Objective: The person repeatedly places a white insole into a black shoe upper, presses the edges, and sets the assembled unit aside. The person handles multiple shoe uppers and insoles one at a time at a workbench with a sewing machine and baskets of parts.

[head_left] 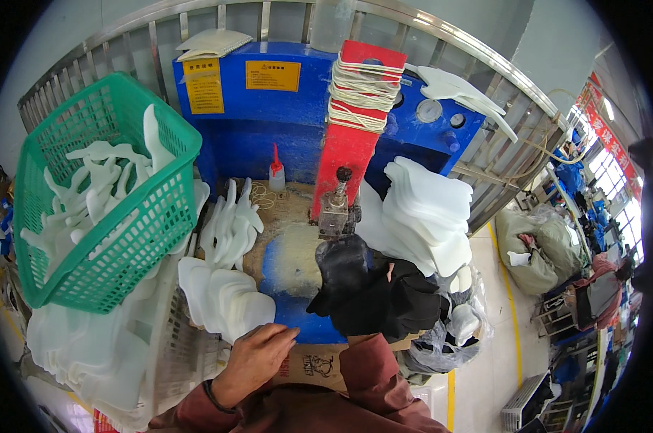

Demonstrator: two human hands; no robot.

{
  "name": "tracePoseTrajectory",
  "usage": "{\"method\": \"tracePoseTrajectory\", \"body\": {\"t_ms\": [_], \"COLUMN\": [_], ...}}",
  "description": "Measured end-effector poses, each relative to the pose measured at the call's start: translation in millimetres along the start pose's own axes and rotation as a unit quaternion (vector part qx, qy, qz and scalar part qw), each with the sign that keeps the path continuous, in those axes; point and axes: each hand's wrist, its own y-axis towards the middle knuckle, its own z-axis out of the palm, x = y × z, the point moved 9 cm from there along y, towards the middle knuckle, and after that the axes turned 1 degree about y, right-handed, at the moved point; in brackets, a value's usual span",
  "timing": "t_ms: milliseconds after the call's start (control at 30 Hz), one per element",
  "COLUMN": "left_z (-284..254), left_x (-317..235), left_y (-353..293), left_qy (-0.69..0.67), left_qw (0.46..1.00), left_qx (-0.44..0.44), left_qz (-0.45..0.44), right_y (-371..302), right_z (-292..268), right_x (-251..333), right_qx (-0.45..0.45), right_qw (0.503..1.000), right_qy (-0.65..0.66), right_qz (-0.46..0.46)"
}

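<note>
Covering the right hand from view, a layered pile of flat, black, leather-like pieces [384,296] lies at the front of the blue-topped bench [308,328], just before the metal head [335,211] of a red upright arm wound with white cord [352,144]. A maroon sleeve [372,368] leads under the pile; the state of the right fingers cannot be told. The left hand [254,361], palm down, is near the pale, curved, stacked sheets [225,297]; its fingers [286,335] are bent and close together, their grip indeterminable.
</note>
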Motion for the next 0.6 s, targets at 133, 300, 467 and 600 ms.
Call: {"method": "tracePoseTrajectory", "body": {"t_ms": [133, 300, 467, 600], "left_z": [-7, -22, -71, -65], "left_x": [3, 19, 53, 55], "left_y": [-1, -7, -18, -17], "left_qy": [0.011, -0.008, 0.098, 0.151], "left_qw": [1.000, 0.997, 0.983, 0.980], "left_qx": [-0.019, -0.031, -0.107, -0.105], "left_qz": [-0.001, -0.063, -0.110, -0.080], "right_y": [-9, -13, -32, -59], "right_z": [41, 62, 47, 14], "right_x": [-16, -24, -1, 11], "right_qx": [0.147, 0.136, 0.075, -0.068], "right_qw": [0.885, 0.880, 0.913, 0.923], "right_qy": [0.419, 0.413, 0.360, 0.323], "right_qz": [0.137, 0.191, 0.175, 0.198]}}
